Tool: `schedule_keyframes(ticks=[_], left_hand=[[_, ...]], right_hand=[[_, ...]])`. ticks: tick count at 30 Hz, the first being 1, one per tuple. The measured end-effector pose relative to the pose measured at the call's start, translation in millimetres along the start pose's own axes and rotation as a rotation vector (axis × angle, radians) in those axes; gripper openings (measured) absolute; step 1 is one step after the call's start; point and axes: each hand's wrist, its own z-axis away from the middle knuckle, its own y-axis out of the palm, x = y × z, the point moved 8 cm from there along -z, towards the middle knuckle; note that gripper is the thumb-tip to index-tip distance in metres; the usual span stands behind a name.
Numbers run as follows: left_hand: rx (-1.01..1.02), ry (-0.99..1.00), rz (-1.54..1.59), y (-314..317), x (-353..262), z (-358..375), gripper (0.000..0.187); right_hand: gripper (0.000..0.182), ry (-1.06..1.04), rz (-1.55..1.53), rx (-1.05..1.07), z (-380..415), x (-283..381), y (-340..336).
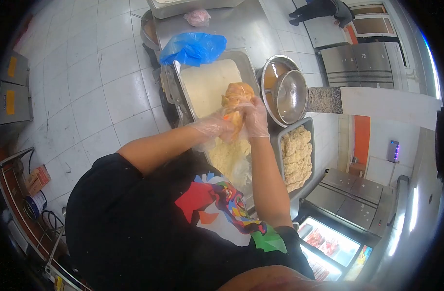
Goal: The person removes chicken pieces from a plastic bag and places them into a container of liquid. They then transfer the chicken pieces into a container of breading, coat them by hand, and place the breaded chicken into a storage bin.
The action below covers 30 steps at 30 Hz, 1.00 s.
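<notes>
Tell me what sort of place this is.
Most likely a commercial kitchen, perhaps one that breads food: a stainless-steel worktable, pale flour-like powder in quantity, and a heap of breaded pieces point to it.

No text, brand or number can be read with certainty. Orange labels [11,67] are seen on the fronts of two grey units [23,99] at the left edge, but no wording can be made out on them. Print is borne by a small red-and-tan carton [38,179] on the rack, and a pale label is carried by the dark blue tin [35,205] beside it; both are too small to be deciphered. On the black T-shirt [129,218], a multicoloured graphic [231,206] is printed, in which no letters can be distinguished.
</notes>
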Motion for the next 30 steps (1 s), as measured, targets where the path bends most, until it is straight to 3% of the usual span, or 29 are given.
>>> schedule_keyframes(ticks=[2, 4, 7, 8, 11, 14, 17, 19, 21, 23, 26, 28, 30], left_hand=[[-0.102, -0.08, -0.003, -7.8, 4.5, 2.5, 0.039], [-0.163, -0.229, 0.054, -14.9, 10.3, 4.9, 0.031], [-0.119, -0.136, -0.016, -2.4, -10.2, 10.0, 0.015], [-0.075, -0.1, 0.03, 0.8, -10.9, 9.6, 0.016], [-0.012, -0.043, 0.082, -4.0, -6.1, 1.4, 0.023], [-0.088, -0.049, -0.011, -10.7, -2.3, -3.6, 0.038], [-0.124, 0.011, -0.1, -5.7, -17.1, 1.5, 0.06], [-0.062, -0.02, -0.21, 5.1, -32.4, 11.7, 0.086], [-0.045, 0.173, -0.23, 12.4, -47.0, 8.5, 0.092], [-0.015, 0.215, -0.198, 20.0, -52.6, 8.9, 0.096], [0.038, 0.142, -0.094, 27.3, -52.6, 10.4, 0.093], [0.076, 0.212, -0.05, 31.4, -52.3, 8.4, 0.085], [-0.124, 0.132, -0.15, 26.3, -48.7, 13.4, 0.073]], right_hand=[[0.066, 0.039, -0.209, 0.14, 3.7, -3.7, 14.7], [0.068, -0.018, 0.137, 0.207, 4.6, -3.7, 22.1], [0.07, -0.038, 0.387, 0.114, 14.1, -7.9, 25.2], [0.07, -0.038, 0.423, 0.052, 18.1, -7.4, 24.2], [0.062, -0.031, 0.134, 0.104, 9.8, -21.2, 24.6], [0.043, -0.039, 0.138, 0.099, 7.1, -20.2, 29.5], [0.028, -0.033, 0.349, -0.107, 17.3, 1.6, 19.4], [0.036, -0.132, 0.282, -0.109, 2.3, -2.3, 4.1], [0.043, -0.185, 0.15, -0.082, -15.7, -2.1, -8.4], [0.048, -0.193, -0.045, -0.031, -23.1, 7.3, -8.4], [0.063, -0.114, -0.132, -0.131, -10.7, 24.0, -6.6], [0.073, -0.116, 0.109, -0.109, 0.7, 35.1, 4.4], [0.08, -0.098, 0.235, -0.105, 8.0, 33.5, 14.9]])
